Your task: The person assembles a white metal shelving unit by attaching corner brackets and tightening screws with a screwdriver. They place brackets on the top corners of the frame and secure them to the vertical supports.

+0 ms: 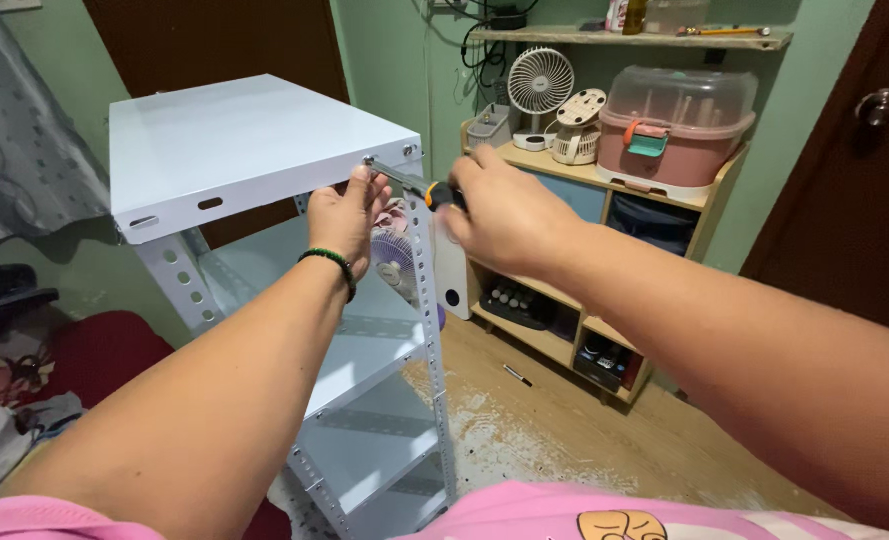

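At shelf corner [389, 160] | right hand [509, 215] grips screwdriver [419, 187] | left hand [349, 215] steadies

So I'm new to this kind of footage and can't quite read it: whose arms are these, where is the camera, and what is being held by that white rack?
There is no machine here. The two bare arms belong to one person, and the single camera sits on that person's head, looking down and forward over their own hands.

In front stands a white metal shelf rack with perforated corner posts. The left hand, with a dark beaded bracelet at the wrist, grips the rack's front corner just under the top shelf. The right hand holds a screwdriver with an orange and black handle, its tip at a screw in that corner.

Behind stands a wooden cabinet bearing a small white fan and a pink lidded container. The floor is wood.
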